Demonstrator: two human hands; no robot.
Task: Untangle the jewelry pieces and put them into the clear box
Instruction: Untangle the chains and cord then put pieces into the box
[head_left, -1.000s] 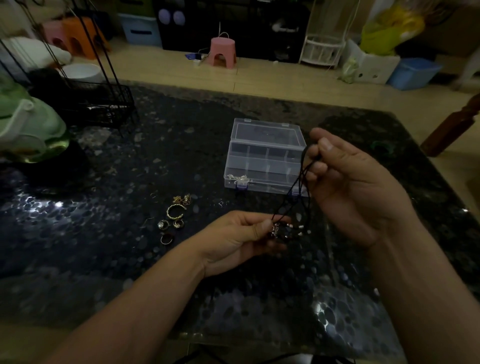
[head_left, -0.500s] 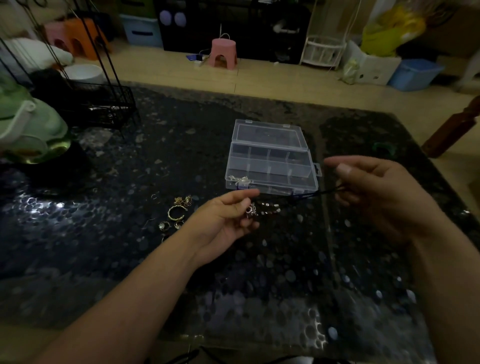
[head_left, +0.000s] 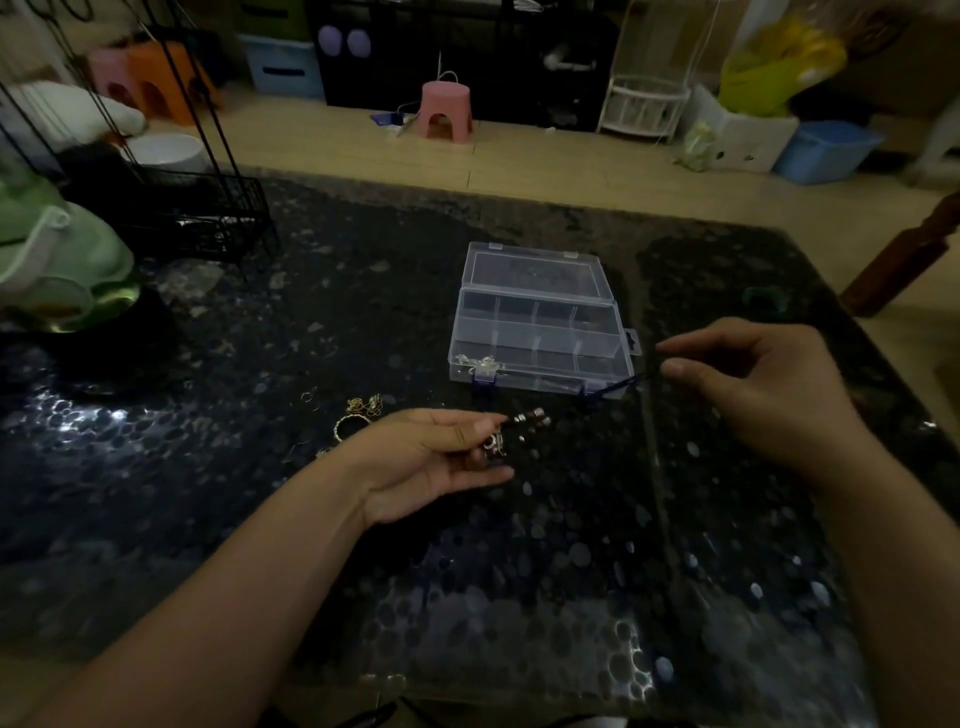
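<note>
Jewelry on a dark cord (head_left: 613, 391) stretches just in front of the open clear box (head_left: 540, 332), its beaded end (head_left: 527, 418) pinched by the left hand (head_left: 436, 457) and its far end pinched in the right hand (head_left: 753, 384). Gold rings (head_left: 358, 415) lie just left of the left wrist. A wire rack (head_left: 197, 208) and green teapot (head_left: 57, 265) crowd the dark table (head_left: 519, 597) at its far-left side, well apart from both hands.
</note>
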